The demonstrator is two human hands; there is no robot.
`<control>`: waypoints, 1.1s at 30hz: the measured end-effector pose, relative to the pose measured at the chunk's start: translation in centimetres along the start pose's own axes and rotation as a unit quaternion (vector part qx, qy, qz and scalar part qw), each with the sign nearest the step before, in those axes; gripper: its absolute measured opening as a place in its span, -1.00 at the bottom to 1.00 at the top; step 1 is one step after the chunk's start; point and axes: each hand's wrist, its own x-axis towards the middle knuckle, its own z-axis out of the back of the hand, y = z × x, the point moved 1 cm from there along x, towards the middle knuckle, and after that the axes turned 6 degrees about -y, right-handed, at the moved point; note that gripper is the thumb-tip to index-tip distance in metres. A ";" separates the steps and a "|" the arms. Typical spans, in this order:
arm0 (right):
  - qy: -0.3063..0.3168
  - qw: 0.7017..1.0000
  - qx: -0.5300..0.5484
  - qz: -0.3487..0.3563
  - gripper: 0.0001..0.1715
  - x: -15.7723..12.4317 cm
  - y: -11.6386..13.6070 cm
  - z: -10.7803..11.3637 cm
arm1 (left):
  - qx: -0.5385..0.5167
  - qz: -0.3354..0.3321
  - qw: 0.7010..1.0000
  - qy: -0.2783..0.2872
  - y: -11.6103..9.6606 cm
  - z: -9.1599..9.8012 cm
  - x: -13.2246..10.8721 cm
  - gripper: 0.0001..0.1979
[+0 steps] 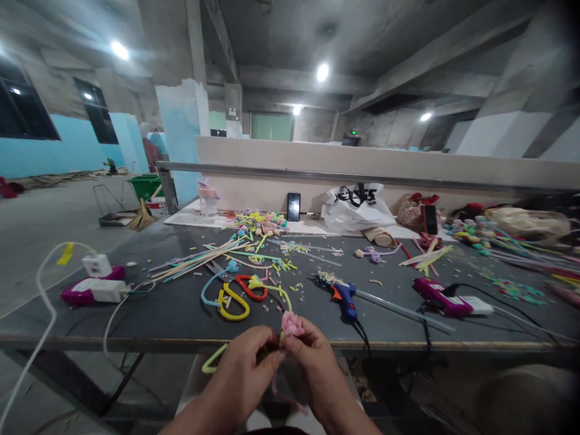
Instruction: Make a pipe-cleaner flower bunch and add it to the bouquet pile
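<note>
Between my hands, just past the table's front edge, is a pink pipe-cleaner flower (pixel 292 324). The thumb and fingers of my right hand (pixel 312 356) pinch it from the right. My left hand (pixel 251 362) is closed at its lower left side, where a bit of yellow-green shows; what those fingertips grip is hidden. A pink strand hangs below the hands. Beyond them lie scissors with a yellow handle (pixel 234 311) and a red handle (pixel 263 295), a blue pipe cleaner (pixel 206 290) and a yellow-green pipe cleaner (pixel 285 294).
A blue glue gun (pixel 347 300) with a clear glue stick (pixel 399 309) lies right of centre. Magenta power strips (pixel 441 297) sit on both sides, with cords over the front edge. Pipe-cleaner bundles (pixel 203 260), scraps, a propped phone (pixel 293 207) and a white bag (pixel 357 208) lie farther back.
</note>
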 end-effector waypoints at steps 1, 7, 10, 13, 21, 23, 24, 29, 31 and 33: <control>0.002 1.000 0.000 -0.002 -0.80 0.0 -0.1 0.0 | -0.013 0.006 1.000 -0.004 -0.1 -0.1 0.1 -0.87; 0.027 0.998 -0.049 0.016 -0.84 -0.2 -0.2 0.1 | -0.024 0.067 0.997 -0.009 -0.7 0.2 0.0 -0.73; 0.035 0.996 -0.077 0.026 -0.84 -0.4 -0.1 0.4 | -0.096 0.099 0.990 0.008 -0.5 0.2 -0.3 -0.68; 0.047 0.997 -0.059 0.007 -0.81 -0.7 0.0 0.5 | -0.223 0.155 0.961 0.044 0.0 -0.3 -0.5 -0.68; 0.085 0.991 0.058 -0.087 -0.79 -0.7 -0.5 -0.2 | -0.443 0.254 0.850 0.132 1.3 -1.3 -0.7 -0.70; 0.067 0.992 0.056 -0.089 -0.80 -0.4 -0.2 -0.2 | -0.428 0.259 0.857 0.127 1.4 -1.0 -0.6 -0.68; 0.055 0.993 0.050 -0.087 -0.81 -0.3 -0.1 -0.1 | -0.412 0.250 0.867 0.126 1.3 -0.8 -0.5 -0.67; 0.026 0.998 0.028 -0.057 -0.80 0.0 0.2 0.2 | -0.289 0.193 0.931 0.113 0.4 0.2 -0.1 -0.77; 0.030 0.998 0.026 -0.053 -0.81 0.0 0.1 0.2 | -0.252 0.187 0.944 0.101 0.1 0.4 0.1 -0.82; 0.038 0.997 0.025 -0.056 -0.82 0.0 -0.1 0.2 | -0.223 0.178 0.954 0.093 0.0 0.4 0.2 -0.82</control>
